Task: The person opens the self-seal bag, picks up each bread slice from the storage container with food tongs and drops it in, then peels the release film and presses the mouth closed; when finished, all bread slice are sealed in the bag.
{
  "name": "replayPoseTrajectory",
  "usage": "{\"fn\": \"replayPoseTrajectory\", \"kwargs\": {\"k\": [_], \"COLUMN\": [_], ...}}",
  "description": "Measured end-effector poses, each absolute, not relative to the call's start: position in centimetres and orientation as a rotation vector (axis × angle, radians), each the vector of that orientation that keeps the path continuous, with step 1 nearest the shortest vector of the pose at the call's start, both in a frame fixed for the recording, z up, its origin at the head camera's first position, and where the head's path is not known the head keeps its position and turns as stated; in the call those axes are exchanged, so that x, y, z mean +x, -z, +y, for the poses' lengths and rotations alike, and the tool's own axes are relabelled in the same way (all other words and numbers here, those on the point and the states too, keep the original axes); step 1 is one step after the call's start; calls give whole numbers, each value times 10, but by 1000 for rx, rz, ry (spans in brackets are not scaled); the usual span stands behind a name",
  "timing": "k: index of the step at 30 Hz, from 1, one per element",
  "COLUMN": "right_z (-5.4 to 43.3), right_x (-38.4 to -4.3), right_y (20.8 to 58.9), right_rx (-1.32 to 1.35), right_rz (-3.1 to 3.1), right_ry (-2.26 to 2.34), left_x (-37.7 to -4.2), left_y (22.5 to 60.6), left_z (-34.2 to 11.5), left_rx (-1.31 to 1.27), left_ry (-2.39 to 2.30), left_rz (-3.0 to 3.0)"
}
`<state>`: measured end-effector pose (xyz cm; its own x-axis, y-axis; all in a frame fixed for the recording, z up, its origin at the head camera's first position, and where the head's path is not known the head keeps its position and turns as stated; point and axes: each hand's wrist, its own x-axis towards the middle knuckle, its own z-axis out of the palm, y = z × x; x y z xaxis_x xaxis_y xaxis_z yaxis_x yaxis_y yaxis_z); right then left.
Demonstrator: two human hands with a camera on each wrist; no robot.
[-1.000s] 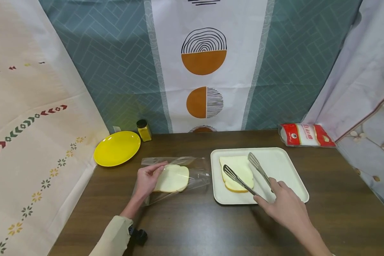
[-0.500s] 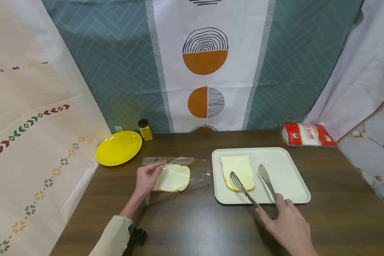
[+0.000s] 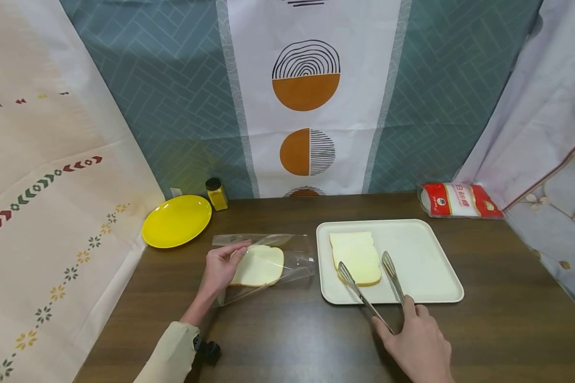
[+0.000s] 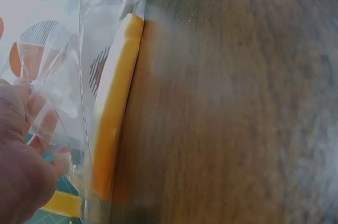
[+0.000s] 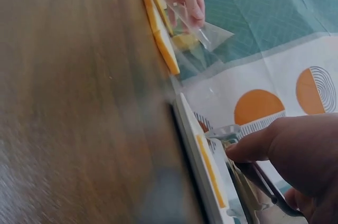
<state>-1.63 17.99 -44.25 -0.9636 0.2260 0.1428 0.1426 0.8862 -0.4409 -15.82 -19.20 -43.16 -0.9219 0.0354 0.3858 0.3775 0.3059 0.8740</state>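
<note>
My right hand [image 3: 418,343] curls its thumb and fingers round the metal tongs [image 3: 366,301], whose two arms stand spread. A second ago both tips lay over the tray slice [image 3: 356,255]; now they sit nearer the tabletop's [image 3: 278,346] near edge, one over the slice's near left corner, the other beside its right edge. I can't tell whether either touches the bread. That slice lies where it was, in the left half of the white tray [image 3: 426,255].

My left hand [image 3: 220,268] has kept its place, pinching the clear bag [image 3: 299,260] between thumb and fingertips. The bagged slice [image 3: 261,266] lies inside, left of the tray, with film over it and my fingers hiding its left end.

Farther out, I see the yellow plate [image 3: 176,221] by the tabletop's far left corner, a black-lidded jar [image 3: 217,197] just beside it at the far edge, and a red and white packet [image 3: 462,200] at the far right corner.

From the left wrist I get the bagged slice's yellow crust edge-on; from the right wrist, the tray's side wall and a loose flap of film jutting past my left hand's fingers.
</note>
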Motion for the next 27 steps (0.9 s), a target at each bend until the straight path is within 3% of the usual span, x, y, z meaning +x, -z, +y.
{"fn": "replayPoseTrajectory", "kwargs": {"k": [27], "right_z": [151], "right_x": [-28], "right_y": [453], "right_rx": [-316], "right_rz": [-2846], "right_ry": [-570], "left_x": [-159], "left_y": [435], "left_z": [-194], "left_rx": [-412], "left_ry": [1732], "left_rz": [-2226]}}
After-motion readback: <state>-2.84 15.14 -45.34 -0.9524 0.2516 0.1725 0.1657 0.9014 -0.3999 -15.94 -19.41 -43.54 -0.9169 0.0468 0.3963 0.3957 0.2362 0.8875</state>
